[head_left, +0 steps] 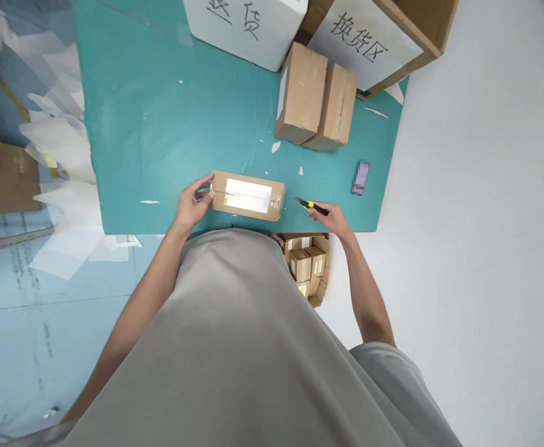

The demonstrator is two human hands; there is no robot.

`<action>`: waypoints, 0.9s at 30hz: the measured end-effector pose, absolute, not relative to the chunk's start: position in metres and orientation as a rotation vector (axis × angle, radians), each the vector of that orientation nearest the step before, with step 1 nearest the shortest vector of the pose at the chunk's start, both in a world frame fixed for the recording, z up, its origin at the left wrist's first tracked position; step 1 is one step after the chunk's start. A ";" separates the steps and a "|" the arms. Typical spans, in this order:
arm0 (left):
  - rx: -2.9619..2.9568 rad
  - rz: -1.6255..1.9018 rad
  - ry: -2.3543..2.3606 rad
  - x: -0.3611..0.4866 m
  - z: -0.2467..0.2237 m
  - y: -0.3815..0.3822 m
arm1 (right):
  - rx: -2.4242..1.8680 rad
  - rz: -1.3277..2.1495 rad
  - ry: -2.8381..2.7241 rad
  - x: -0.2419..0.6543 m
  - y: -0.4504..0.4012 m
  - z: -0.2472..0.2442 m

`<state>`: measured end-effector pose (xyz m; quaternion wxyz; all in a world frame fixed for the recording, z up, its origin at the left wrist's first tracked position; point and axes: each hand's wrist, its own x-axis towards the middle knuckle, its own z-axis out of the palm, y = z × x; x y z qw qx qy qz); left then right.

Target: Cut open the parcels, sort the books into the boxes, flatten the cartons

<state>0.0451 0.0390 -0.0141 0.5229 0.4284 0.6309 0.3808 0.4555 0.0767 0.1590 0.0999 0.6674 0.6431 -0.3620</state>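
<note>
Left hand: my left hand (195, 202) pinches the near-left end of the long box (248, 205), thumb on top, other fingers curled at its far corner.
Long box: flat on the green table (160, 143), reaching right from my left hand; I see a white label (246, 195) on its top.
Right hand: my right hand (330, 218), right of the box and apart from it, closes around the utility knife (313, 206).
Utility knife: black and yellow, blade pointing left toward the box, not touching it.
Open carton: the open carton (326, 273) sits below the table edge, nearer me than my right hand, with small boxes (301, 266) inside.
Purple object: the pixelated purple object (360, 177) lies beyond my right hand, to its right.
2 brown boxes: side by side beyond my right hand, the left (302, 93) against the right (337, 108).
White bin: the white bin (248, 31) stands far beyond my left hand, to its right.
</note>
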 end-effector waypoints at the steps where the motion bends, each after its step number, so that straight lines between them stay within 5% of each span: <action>1: 0.993 0.923 1.544 0.038 -0.019 0.036 | 2.104 -1.222 1.866 0.453 0.073 0.150; 10: 0.845 0.795 1.607 0.030 -0.041 0.019 | 2.669 -2.023 1.422 0.347 0.035 0.083; 19: 1.044 1.026 1.465 0.051 0.040 0.057 | 2.655 -1.733 1.757 0.329 0.036 0.109; 27: 1.171 0.863 1.452 0.045 0.074 0.089 | 2.557 -1.487 1.918 0.332 0.048 0.114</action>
